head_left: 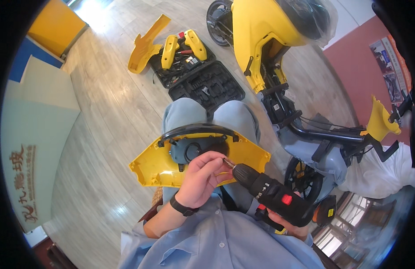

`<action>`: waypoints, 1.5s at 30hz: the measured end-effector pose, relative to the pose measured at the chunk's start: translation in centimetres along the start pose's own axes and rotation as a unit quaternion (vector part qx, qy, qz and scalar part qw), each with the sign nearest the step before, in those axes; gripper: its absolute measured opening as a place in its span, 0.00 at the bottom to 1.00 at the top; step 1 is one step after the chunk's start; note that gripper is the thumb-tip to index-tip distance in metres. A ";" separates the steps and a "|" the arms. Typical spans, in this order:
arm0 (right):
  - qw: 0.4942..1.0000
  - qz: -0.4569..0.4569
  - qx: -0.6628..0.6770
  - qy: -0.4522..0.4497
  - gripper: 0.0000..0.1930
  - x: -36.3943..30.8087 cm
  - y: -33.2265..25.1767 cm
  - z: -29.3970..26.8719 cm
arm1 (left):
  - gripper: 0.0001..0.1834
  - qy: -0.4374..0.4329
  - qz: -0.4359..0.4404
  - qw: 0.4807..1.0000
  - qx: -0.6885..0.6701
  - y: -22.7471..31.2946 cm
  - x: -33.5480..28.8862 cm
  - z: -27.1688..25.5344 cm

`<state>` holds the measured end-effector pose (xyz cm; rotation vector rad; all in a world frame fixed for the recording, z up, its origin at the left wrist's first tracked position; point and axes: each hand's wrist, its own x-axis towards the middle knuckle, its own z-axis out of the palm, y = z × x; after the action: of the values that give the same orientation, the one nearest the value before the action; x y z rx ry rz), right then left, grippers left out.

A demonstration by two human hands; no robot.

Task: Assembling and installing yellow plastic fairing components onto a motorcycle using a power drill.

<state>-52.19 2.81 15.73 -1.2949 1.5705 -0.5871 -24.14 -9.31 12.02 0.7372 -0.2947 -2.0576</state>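
My right hand is wrapped round the handle of a black cordless drill with a red button on top. The drill points up and to the left, over my lap. At its tip, the thumb and fingers of my left hand pinch the thin metal bit; whether a small screw sits on its end I cannot tell. Beneath my hands, a yellow plastic panel lies across my thighs. Its inner side faces up, with a dark round-cornered housing and a curved black rim attached.
Past my knees, an open black tool case lies on the wooden floor, with yellow covers on its far half. Another yellow part rests beside it. At right stands a partly stripped yellow scooter with exposed frame and wheel.
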 end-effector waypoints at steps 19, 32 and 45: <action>0.957 -0.118 -0.229 -0.130 0.28 8.1 -13.9 -3.8 | 0.12 0.081 -0.124 0.960 -0.239 -2.2 3.7 1.1; 0.899 -0.057 -0.366 -0.234 0.24 12.4 -19.6 -2.6 | 0.14 0.125 -0.081 0.952 -0.266 -4.3 4.5 0.5; 0.886 -0.039 -0.400 -0.231 0.24 13.0 -20.2 -1.3 | 0.11 0.143 -0.094 0.938 -0.303 -2.8 4.6 0.5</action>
<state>-43.55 -15.82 28.25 -1.9309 1.3803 0.3824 -28.24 -11.55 9.31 0.6758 0.5755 -2.0160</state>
